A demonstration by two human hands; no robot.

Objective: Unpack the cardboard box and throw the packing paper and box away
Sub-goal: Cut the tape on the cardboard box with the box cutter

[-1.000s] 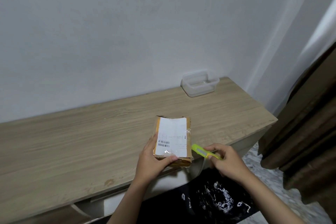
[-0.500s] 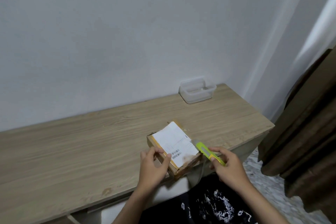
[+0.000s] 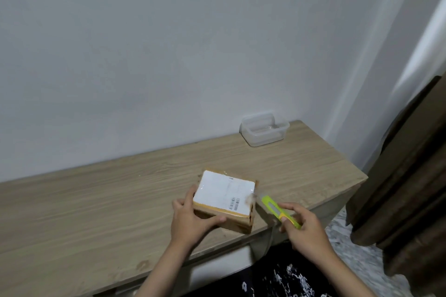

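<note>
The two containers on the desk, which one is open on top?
The clear plastic tub by the wall has no lid. The cardboard box, gripped by the left hand, is sealed under its white label.

Cardboard box (image 3: 226,200) turned again under left hand (image 3: 190,219); cutter (image 3: 277,210) tip seemingly at its corner.

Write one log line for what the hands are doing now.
left hand: grips box on table | right hand: holds cutter at box edge | box: closed
</note>
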